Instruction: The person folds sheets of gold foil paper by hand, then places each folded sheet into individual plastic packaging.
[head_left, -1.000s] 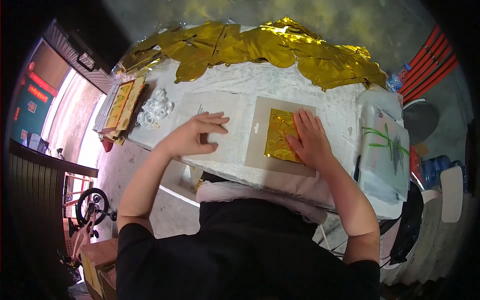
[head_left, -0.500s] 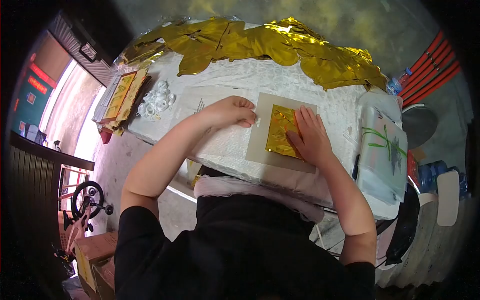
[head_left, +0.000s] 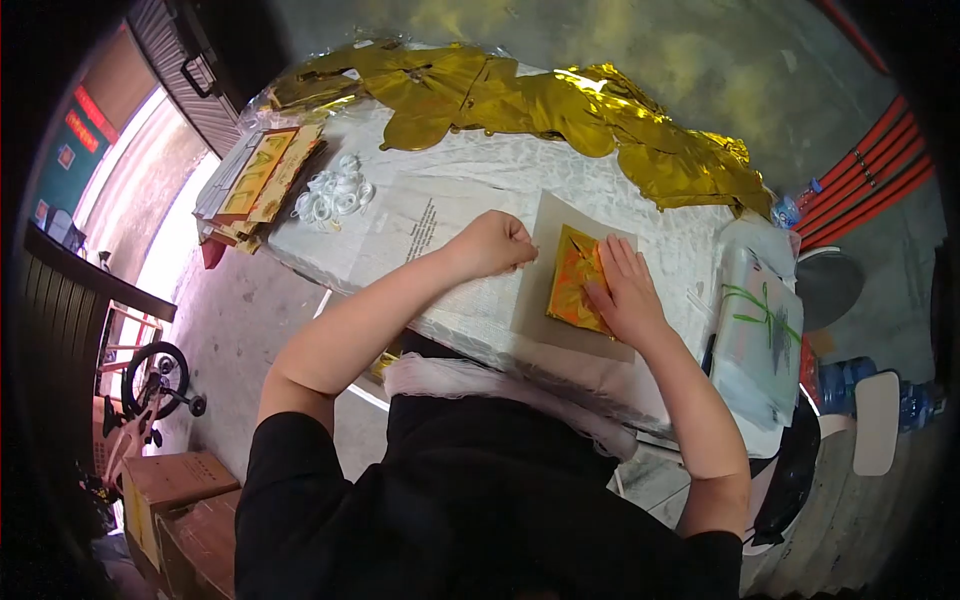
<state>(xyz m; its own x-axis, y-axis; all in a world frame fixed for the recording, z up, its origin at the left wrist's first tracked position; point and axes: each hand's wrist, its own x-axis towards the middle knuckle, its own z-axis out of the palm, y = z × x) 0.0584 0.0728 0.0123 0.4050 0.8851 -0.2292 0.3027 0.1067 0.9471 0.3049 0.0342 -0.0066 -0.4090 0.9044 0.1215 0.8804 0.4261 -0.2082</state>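
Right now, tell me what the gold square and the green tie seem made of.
The gold square looks like thin metallic film or foil, glossy, with creases and mirror-like reflections. The green tie is probably plastic ribbon or cord, given its bright, narrow strands; its finish is unclear.

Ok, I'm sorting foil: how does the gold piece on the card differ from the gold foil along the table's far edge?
The gold piece is small and straight-edged; the far foil spreads wide, with rounded lobes. The gold piece lies under the right hand, while no hand touches the far foil. Both look shiny.
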